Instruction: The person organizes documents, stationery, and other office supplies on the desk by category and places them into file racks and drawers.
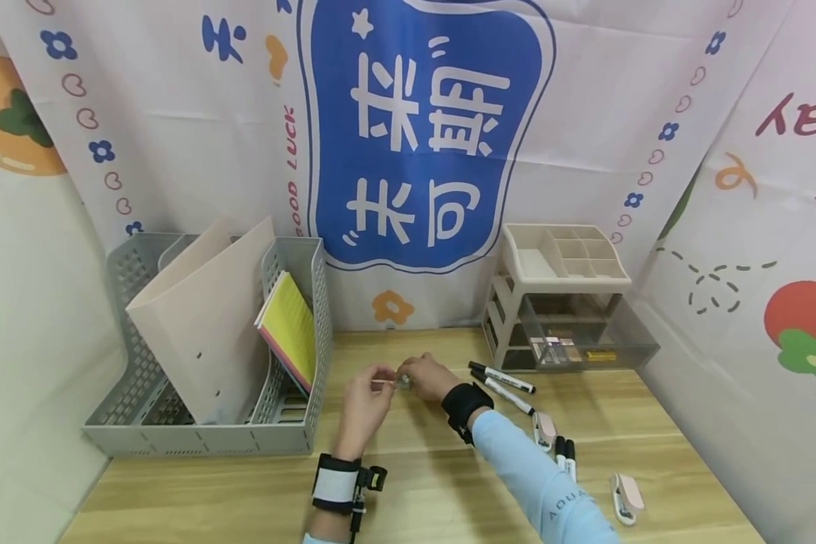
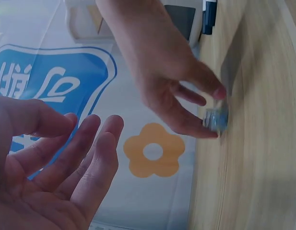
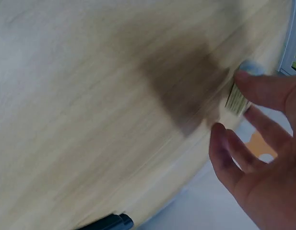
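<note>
My right hand [image 1: 430,376] pinches a small block [image 3: 238,98] between thumb and forefinger, low over the wooden table. One side of the block has fine printed lines and its end looks bluish; in the left wrist view the small block [image 2: 216,119] is blurred and shiny. I cannot tell its kind. The other fingers of the right hand [image 3: 267,143] are spread and bent away from it. Close by on the left, my left hand [image 1: 367,404] hovers with loosely bent fingers. Nothing shows between the fingers of the left hand [image 2: 56,163] in its wrist view.
A grey file rack [image 1: 197,438] with folders and a yellow pad [image 1: 291,325] stands left. Back right, a beige organizer [image 1: 564,285] has its clear drawer [image 1: 591,359] pulled out, small items inside. Markers [image 1: 510,389] and two pale staplers [image 1: 628,497] lie on the right.
</note>
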### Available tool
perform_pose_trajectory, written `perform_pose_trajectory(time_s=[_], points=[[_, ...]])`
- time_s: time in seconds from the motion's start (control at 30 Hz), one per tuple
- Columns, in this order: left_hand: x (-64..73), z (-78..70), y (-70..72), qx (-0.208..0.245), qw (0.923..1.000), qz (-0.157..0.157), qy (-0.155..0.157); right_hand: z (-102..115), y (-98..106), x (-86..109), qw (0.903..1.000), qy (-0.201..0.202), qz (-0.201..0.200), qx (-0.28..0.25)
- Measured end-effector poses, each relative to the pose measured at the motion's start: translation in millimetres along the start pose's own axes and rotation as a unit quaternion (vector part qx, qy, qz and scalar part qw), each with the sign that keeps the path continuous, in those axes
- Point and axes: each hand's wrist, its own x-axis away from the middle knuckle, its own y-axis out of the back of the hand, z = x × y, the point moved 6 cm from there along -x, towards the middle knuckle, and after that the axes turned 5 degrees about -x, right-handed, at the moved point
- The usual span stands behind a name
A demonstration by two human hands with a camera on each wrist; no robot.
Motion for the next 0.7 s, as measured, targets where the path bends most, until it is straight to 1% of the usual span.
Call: perform_pose_trajectory(time_s=[0.1,0.17,0.27,0.33,0.4,0.47,0.6,0.7], points=[[1.2,-6.9,-5.0,0.002,0.9999,0.007,-0.015,-3,3,3.3,0.9997,-0.014,-0.013,0.014],[1.1,-10.3,-8.2,0.005,0.9996,0.013,-0.023,-6,4,5.9,0.9992,-0.03,-0.011,0.023],[1.3,-12.6,-12.2,0.006,0.9995,0.019,-0.023,-10,5,11.2,0.9982,-0.05,0.004,0.033],[1.9,-12.3,-14.6,0.009,0.9995,0.025,-0.018,-13,4,15.7,0.9975,-0.062,0.018,0.031],[2.9,-11.6,-16.2,0.007,0.9995,0.027,-0.014,-15,5,20.3,0.9968,-0.072,0.03,0.018],[3.9,-11.4,-17.3,0.003,0.9995,0.028,-0.015,-16,7,24.9,0.9963,-0.078,0.036,-0.007],[5.3,-11.9,-18.6,-0.001,0.9993,0.035,-0.016,-17,15,32.4,0.9955,-0.073,0.026,-0.055],[5.6,-11.7,-18.5,-0.002,0.999,0.043,-0.013,-17,24,37.4,0.9948,-0.064,0.013,-0.078]])
